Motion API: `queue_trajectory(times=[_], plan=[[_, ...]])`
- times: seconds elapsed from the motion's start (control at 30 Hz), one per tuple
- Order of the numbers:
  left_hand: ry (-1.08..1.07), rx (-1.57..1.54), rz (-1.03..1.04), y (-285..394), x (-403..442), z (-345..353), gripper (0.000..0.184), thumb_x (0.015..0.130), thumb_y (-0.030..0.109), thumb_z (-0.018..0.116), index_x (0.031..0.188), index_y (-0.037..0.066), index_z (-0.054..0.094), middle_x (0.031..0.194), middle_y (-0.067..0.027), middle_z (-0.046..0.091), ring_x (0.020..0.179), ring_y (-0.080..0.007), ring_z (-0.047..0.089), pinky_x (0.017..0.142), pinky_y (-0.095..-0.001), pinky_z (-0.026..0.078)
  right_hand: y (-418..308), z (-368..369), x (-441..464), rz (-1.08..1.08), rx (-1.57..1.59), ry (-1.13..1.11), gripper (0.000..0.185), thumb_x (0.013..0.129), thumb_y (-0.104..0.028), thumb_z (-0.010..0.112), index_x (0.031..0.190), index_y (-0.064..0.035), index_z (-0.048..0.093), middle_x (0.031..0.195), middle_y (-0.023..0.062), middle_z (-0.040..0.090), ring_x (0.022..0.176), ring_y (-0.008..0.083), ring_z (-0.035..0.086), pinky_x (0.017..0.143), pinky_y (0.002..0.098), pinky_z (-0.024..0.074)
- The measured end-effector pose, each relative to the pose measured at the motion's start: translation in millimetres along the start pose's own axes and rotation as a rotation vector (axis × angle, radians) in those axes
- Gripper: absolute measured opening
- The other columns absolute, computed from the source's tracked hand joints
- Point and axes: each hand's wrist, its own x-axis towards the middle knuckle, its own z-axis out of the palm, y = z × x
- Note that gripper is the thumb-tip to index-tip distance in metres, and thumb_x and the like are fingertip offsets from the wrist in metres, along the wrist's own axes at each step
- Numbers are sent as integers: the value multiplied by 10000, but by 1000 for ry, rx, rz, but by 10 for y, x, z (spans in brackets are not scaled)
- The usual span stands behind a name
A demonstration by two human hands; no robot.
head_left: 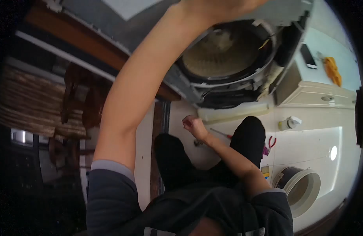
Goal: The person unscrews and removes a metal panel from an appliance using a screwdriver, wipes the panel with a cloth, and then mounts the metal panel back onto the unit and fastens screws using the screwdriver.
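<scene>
In the head view, a washing machine with its front opened up shows its round drum (220, 53) behind a dark rim. My left hand (224, 8) is raised to the upper part of the machine, and the frame's top edge cuts off its fingers. Lower down, my right hand (194, 126) hangs above the floor between my knees and the machine. Its fingers are curled in, and whatever they may hold is hidden. A pale tray-like strip (234, 114) lies on the floor below the machine. Close to my right forearm lies a thin screwdriver (220, 132).
Red-handled pliers (272, 144) and a white-capped bottle (290, 123) are on the floor at right, near a bucket (316, 183). A phone (308, 57) and an orange cloth (332, 71) rest on the cabinet (307, 94). Dark wooden chairs (91, 106) stand left.
</scene>
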Motion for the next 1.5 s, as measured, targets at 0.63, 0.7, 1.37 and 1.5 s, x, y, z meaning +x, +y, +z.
queue_trajectory(times=[0.63,0.7,1.37,1.5], plan=[[-116,-34,-124,221,242,37,213,743,-60,657,934,29,625,1011,-96,633,871,-271,625,719,-338,525,-2977,-4108,1248,-759,-158,893,138,893,-46,650,1011,2,703,879,66,709,781,112,664,718,238,524],[-109,-9,-110,242,252,32,228,728,-60,659,932,33,619,1006,-90,629,866,-272,625,717,-346,522,-3019,-4172,1394,-789,-209,867,146,894,-42,650,1023,-10,710,879,48,706,774,95,645,722,226,514],[-128,-40,-142,243,251,26,273,703,-67,652,957,26,613,1008,-101,615,851,-272,616,702,-332,535,-3152,-4244,1700,-1051,-644,913,162,817,-24,665,969,-47,716,913,106,656,824,299,655,721,350,528],[-123,-52,-153,239,233,30,273,705,-67,651,959,24,613,1007,-102,614,850,-271,615,704,-332,533,-3147,-4234,1673,-1061,-652,913,179,817,-28,674,986,-63,726,906,96,660,816,284,661,716,336,528]])
